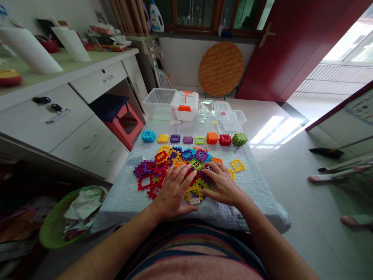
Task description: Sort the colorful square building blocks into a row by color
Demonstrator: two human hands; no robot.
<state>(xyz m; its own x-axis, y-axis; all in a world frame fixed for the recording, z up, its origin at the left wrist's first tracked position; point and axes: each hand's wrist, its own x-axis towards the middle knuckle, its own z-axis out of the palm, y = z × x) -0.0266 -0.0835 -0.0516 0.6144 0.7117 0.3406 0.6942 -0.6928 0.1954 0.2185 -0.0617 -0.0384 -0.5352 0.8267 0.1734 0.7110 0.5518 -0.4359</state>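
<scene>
- My left hand [171,193] and right hand [223,184] lie flat, fingers spread, pinching nothing, on the loose heap of flat coloured plastic interlocking tiles [163,167] near the front edge of the grey cloth-covered counter [256,186].
- Beyond, eight assembled tile cubes and stacks [194,139] line the far edge; I judge most tiles unsorted.
- Clear plastic boxes [171,102] sit past them; the right edge has open room.

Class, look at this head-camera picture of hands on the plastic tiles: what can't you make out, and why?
- Tiles under the left hand and right hand: covered by the palms.
- Label on the small white tag: too small.
- Contents of the clear boxes: too far, glare.
- Green basket contents: dim, blurred.
</scene>
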